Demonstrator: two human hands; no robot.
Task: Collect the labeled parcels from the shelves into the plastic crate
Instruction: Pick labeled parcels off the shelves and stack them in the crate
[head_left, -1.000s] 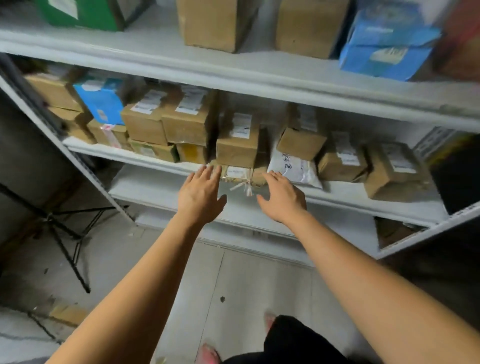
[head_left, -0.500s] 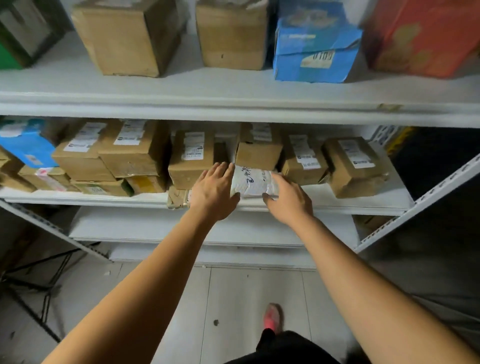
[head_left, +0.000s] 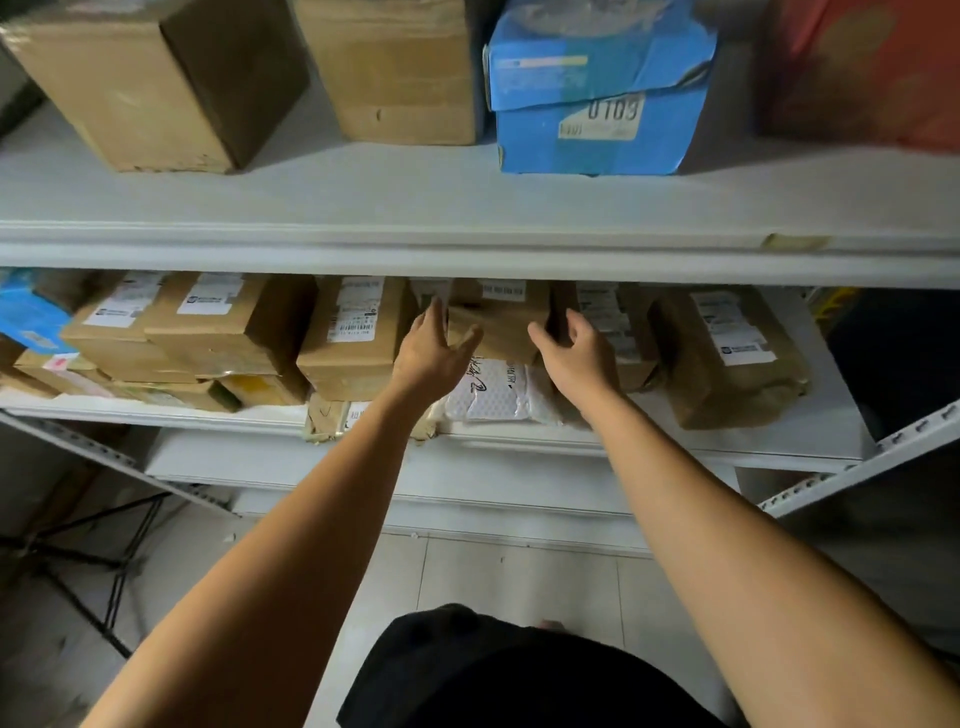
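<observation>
The upper shelf's front edge (head_left: 467, 249) cuts off the tops of every parcel on the middle shelf (head_left: 779, 441), so most shipping labels show only in part, and their print is too blurred to read. The boxes on the upper shelf, a blue box (head_left: 597, 104) and a red box (head_left: 872, 67) among them, run out of the top of the view.

A white padded mailer (head_left: 498, 397) lies at the shelf's front. Its handwriting is partly covered by the wrists, and its ends are hidden behind both forearms.

On top of that mailer sits a brown parcel (head_left: 506, 332) with a white label (head_left: 503, 290) half tucked under the shelf edge. It lies directly between the two hands. The left grip (head_left: 434, 353) is at its left face, fingers straight and spread, thumb reaching across the lower front corner. The right grip (head_left: 579, 353) is at its right face, fingers (head_left: 574, 322) loosely bent and apart, hiding part of the next carton (head_left: 636, 358). Neither grip is clamped on the parcel. Whether skin meets cardboard cannot be told.
</observation>
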